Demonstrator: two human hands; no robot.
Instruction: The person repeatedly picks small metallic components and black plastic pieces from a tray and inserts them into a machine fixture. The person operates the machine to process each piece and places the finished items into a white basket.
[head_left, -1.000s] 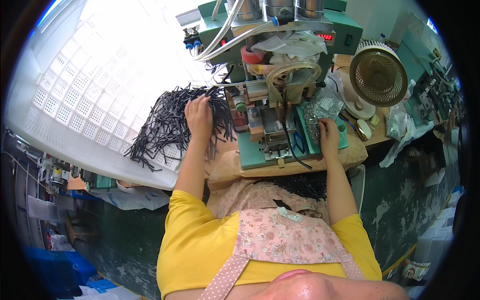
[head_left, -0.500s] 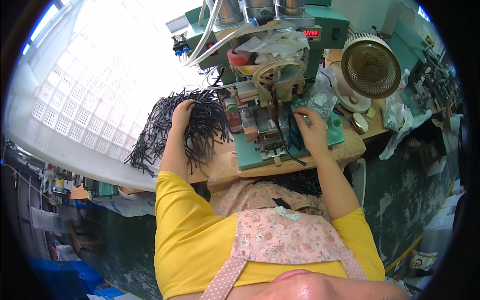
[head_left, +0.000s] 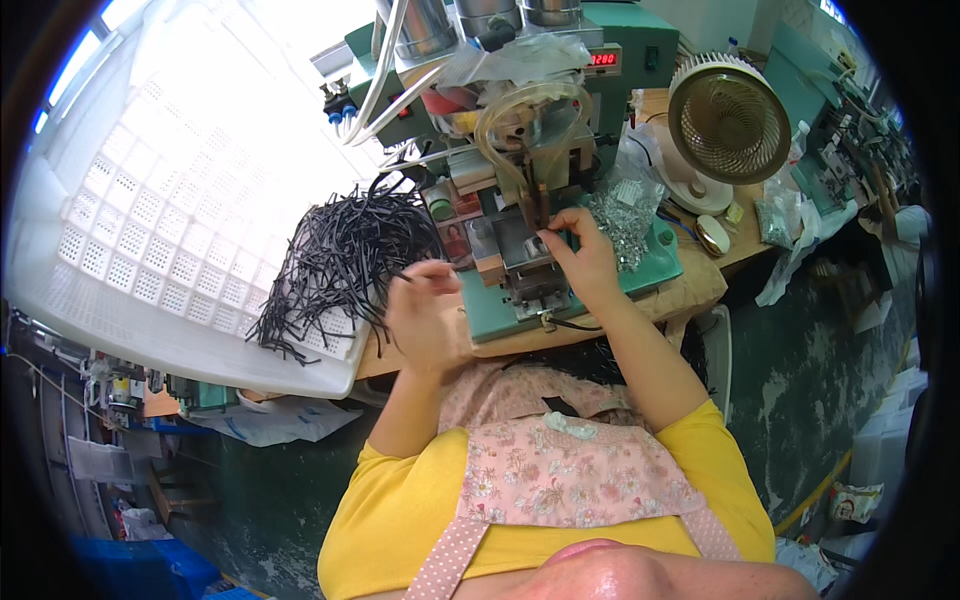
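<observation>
My right hand (head_left: 590, 264) is loosely pinching at the twelve-o'clock press (head_left: 486, 242), contents unclear. My half-curled left hand (head_left: 418, 316), hold unreadable, is leaving the ten-o'clock black strips (head_left: 345, 245), so both are converging.

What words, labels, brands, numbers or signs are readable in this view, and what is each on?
Display on the machine: lit red digits; I won't copy them out.
White package on the floor at lower right: coloured printing, too small and blurred to read.
Elsewhere: no other writing that I can make out with certainty.
</observation>
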